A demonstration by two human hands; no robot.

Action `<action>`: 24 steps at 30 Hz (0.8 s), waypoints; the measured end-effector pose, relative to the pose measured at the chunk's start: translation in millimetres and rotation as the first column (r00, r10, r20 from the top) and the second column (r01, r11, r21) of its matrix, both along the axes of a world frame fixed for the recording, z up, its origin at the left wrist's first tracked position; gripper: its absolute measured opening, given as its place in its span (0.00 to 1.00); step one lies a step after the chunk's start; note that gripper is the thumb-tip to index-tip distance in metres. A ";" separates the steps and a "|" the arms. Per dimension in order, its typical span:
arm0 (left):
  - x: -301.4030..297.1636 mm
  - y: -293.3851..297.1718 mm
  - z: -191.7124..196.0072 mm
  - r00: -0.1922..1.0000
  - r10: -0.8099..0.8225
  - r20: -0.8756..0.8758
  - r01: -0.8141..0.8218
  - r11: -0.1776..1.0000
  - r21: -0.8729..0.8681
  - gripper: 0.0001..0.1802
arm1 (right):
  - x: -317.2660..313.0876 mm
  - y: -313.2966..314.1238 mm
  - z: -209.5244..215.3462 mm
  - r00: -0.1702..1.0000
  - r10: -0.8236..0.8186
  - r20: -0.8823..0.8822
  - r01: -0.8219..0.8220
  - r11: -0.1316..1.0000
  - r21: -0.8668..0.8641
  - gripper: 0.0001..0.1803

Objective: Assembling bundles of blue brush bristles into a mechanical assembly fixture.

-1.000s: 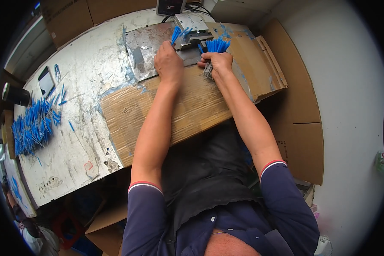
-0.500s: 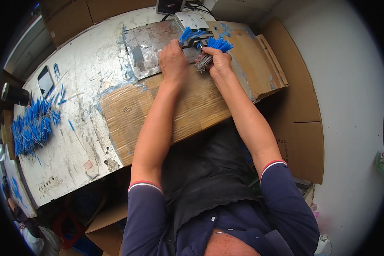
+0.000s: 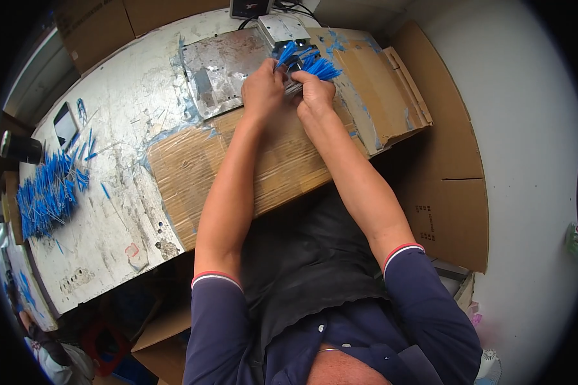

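Bundle: blue-tipped wire bundle (image 3: 305, 67) at the tabletop's far edge, blue tips fanning up and right, away from the person.
Left hand (image 3: 263, 90): grip clamped on the bundle's left side.
Right hand (image 3: 316, 95): grip closed on its near end, equally near.
Beneath: metal plate (image 3: 218, 70), worn cardboard sheet (image 3: 270, 160).
Far left: loose blue wire pile (image 3: 45, 192), dark phone (image 3: 65, 124).

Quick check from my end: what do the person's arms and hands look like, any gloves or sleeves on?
No gloves: the left hand and the right hand are bare, and so are both forearms. The short sleeves are dark navy, each ending above the elbow in a cuff edged with thin red and white stripes. No watch, rings or bands show at the wrists.
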State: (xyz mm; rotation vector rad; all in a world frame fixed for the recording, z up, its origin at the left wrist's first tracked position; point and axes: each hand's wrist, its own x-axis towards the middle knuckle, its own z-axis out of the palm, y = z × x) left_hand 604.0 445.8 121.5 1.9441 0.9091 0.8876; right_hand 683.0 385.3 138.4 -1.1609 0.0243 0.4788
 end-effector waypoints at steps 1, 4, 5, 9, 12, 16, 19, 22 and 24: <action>-0.9 0.8 0.0 1.000 0.004 -0.029 -0.004 1.000 0.004 0.14 | -5.6 -0.3 1.2 1.000 0.002 0.000 -0.002 1.000 0.009 0.12; -1.4 5.5 -0.2 0.997 -0.055 -0.045 0.055 0.998 -0.012 0.15 | -6.8 -2.3 3.5 0.999 0.026 -0.018 -0.027 0.999 -0.018 0.13; -1.1 5.2 0.5 0.997 -0.057 -0.045 0.056 0.998 -0.011 0.15 | -7.8 -3.8 4.5 0.999 0.036 -0.004 -0.036 0.999 -0.012 0.12; -0.4 1.8 2.8 0.997 -0.059 -0.052 0.058 0.998 -0.022 0.15 | -12.4 -8.3 7.2 0.996 0.094 -0.014 -0.094 0.996 -0.008 0.09; 0.5 3.2 1.0 0.997 -0.072 0.033 0.073 0.996 -0.051 0.14 | -21.8 -9.0 1.9 0.997 0.078 -0.020 -0.078 0.997 0.006 0.09; 6.2 -2.6 0.6 0.941 -0.031 0.336 0.147 0.934 -0.326 0.10 | -24.6 -16.2 -0.7 0.992 0.124 -0.006 -0.123 0.987 0.103 0.12; 4.7 1.8 -8.5 0.905 0.007 0.425 0.170 0.911 -0.377 0.07 | -34.2 -19.0 3.7 0.984 0.178 0.029 -0.180 0.974 0.140 0.14; 4.3 2.6 -5.5 0.841 0.044 0.539 0.252 0.850 -0.463 0.07 | -36.2 -24.1 6.3 0.973 0.212 0.091 -0.224 0.961 0.162 0.15; 2.7 0.8 1.1 0.814 0.056 0.579 0.295 0.818 -0.494 0.06 | -32.4 -26.7 7.3 0.968 0.217 0.128 -0.236 0.958 0.161 0.16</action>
